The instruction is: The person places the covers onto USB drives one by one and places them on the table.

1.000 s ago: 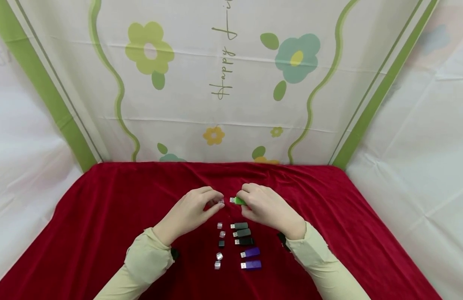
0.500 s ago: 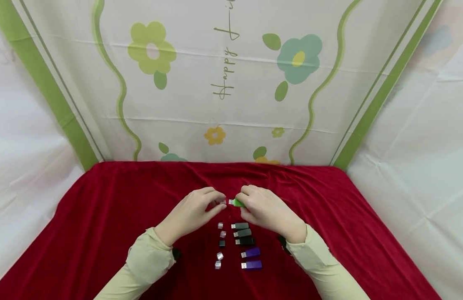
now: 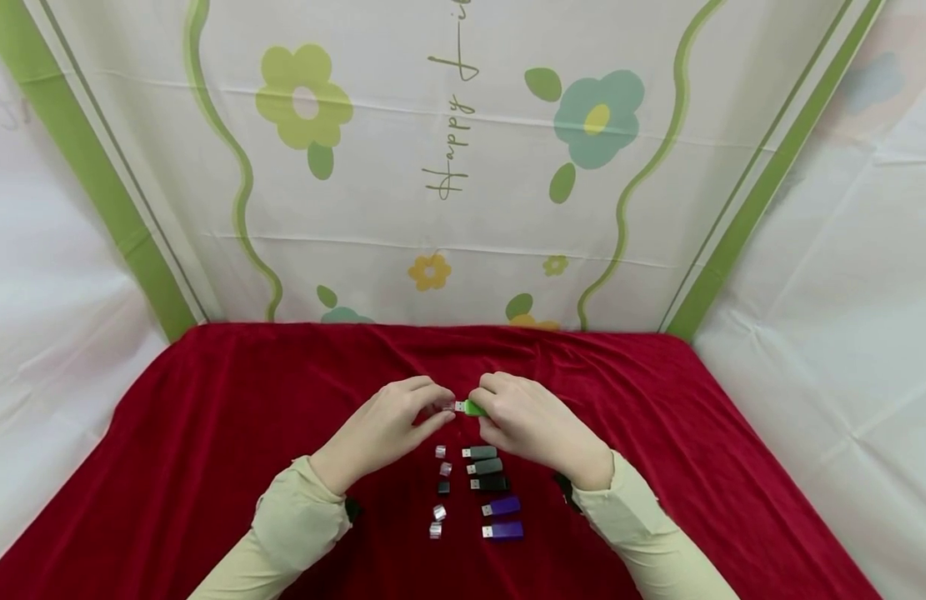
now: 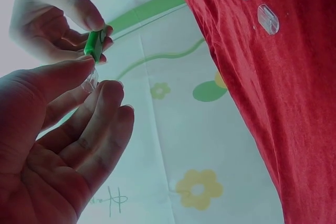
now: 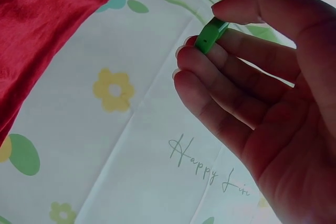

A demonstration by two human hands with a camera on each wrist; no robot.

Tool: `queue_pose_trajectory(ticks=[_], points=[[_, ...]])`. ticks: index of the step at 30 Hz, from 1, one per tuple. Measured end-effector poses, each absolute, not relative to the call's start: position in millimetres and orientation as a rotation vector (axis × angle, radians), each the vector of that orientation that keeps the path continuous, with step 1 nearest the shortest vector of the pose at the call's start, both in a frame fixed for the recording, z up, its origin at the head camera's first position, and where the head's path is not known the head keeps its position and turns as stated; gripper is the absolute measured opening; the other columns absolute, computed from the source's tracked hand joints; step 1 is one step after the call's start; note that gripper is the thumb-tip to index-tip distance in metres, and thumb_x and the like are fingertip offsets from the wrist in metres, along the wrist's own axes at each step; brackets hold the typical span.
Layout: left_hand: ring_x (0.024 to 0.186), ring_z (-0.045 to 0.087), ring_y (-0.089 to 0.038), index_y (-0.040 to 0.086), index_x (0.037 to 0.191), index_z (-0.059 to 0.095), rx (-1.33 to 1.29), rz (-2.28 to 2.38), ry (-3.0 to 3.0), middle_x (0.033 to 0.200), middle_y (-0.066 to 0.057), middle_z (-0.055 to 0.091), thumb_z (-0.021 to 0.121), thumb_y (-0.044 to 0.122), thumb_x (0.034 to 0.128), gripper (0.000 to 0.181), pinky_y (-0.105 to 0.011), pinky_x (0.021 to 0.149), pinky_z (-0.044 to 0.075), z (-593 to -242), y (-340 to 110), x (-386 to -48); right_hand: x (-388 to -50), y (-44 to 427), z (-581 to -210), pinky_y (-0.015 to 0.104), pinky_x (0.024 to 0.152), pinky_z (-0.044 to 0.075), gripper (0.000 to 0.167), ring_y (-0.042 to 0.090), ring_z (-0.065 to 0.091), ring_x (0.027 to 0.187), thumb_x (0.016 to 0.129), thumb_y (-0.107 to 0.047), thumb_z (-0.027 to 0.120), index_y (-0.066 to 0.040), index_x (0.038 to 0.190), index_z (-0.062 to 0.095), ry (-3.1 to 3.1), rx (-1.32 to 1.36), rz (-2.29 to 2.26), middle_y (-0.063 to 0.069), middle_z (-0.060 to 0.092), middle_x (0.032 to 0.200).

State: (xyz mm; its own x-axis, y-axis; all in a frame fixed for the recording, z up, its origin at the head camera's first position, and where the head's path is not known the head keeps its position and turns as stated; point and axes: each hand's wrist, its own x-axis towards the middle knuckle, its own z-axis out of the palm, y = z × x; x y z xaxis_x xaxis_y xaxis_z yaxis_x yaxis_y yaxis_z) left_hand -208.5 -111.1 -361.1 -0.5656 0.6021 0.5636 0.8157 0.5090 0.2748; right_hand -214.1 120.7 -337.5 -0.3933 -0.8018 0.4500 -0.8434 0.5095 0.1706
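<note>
Thumb and fingertips of my left hand pinch a clear USB cap. My right hand pinches a green USB flash drive by its body, metal plug pointing left. In the head view the plug's tip is right at the cap's opening; how far in it sits, I cannot tell. The right wrist view shows the green drive between thumb and fingers, its plug out of sight there. Both hands are raised above the red cloth.
On the red cloth lies a column of small caps, clear ones and a black one. To their right lie grey drives, a black drive and purple drives. A flower-printed curtain hangs behind.
The gap between the cap and the green drive's plug has closed. My left hand has moved slightly right, and my right hand slightly left with the drive.
</note>
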Motion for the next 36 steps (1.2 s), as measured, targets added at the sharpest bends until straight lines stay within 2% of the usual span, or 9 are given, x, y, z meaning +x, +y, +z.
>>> queue_pose_trajectory(ticks=[21, 27, 36], points=[[0.078, 0.058, -0.008, 0.008, 0.104, 0.07, -1.19, -0.723, -2.34, 0.091, 0.004, 0.063, 0.079, 0.012, 0.0851, 0.021, -0.019, 0.07, 0.049, -360.7, -109.3, -205.2, -210.3, 114.9, -340.3, 0.019, 0.054, 0.032, 0.011, 0.009, 0.033, 0.061, 0.074, 0.001, 0.062, -0.009, 0.077, 0.059, -2.228, 1.372, 0.147, -0.004, 0.038, 0.072], [0.077, 0.058, -0.008, 0.006, 0.105, 0.07, -1.117, -0.656, -2.341, 0.091, 0.003, 0.064, 0.08, 0.016, 0.0849, 0.024, -0.022, 0.068, 0.051, -360.5, -108.7, -204.8, -209.7, 115.4, -338.1, 0.02, 0.054, 0.033, 0.012, 0.009, 0.034, 0.061, 0.074, 0.001, 0.062, -0.01, 0.075, 0.058, -2.219, 1.363, 0.151, -0.004, 0.039, 0.073], [0.069, 0.055, -0.005, 0.012, 0.098, 0.072, -1.034, -0.587, -2.361, 0.085, 0.006, 0.064, 0.079, 0.024, 0.0856, 0.019, -0.02, 0.059, 0.048, -361.5, -108.7, -203.9, -209.1, 116.3, -336.6, 0.02, 0.055, 0.035, 0.012, 0.009, 0.037, 0.062, 0.075, 0.001, 0.062, -0.01, 0.079, 0.06, -2.229, 1.354, 0.13, -0.003, 0.043, 0.075]])
